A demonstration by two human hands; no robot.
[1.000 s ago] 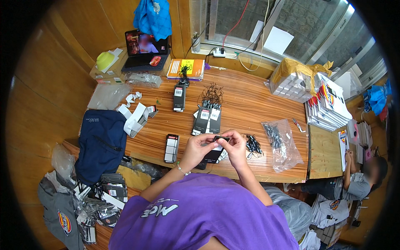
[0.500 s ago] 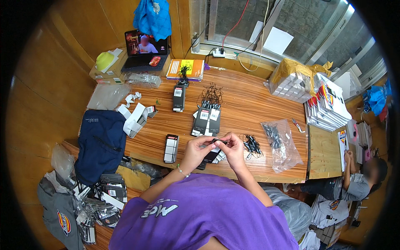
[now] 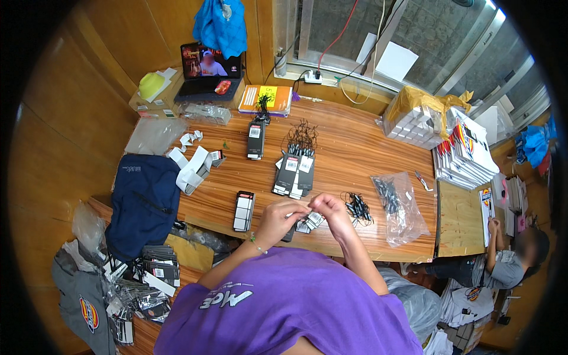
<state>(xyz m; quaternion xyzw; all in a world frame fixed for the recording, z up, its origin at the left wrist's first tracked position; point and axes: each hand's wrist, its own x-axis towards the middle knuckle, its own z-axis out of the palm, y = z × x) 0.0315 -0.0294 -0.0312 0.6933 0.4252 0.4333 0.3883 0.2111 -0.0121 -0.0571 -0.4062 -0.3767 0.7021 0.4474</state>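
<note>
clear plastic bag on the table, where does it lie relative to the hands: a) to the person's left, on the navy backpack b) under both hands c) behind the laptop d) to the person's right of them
d: the clear plastic bag lies on the wooden table to the right of the left hand and right hand, apart from both.
</note>
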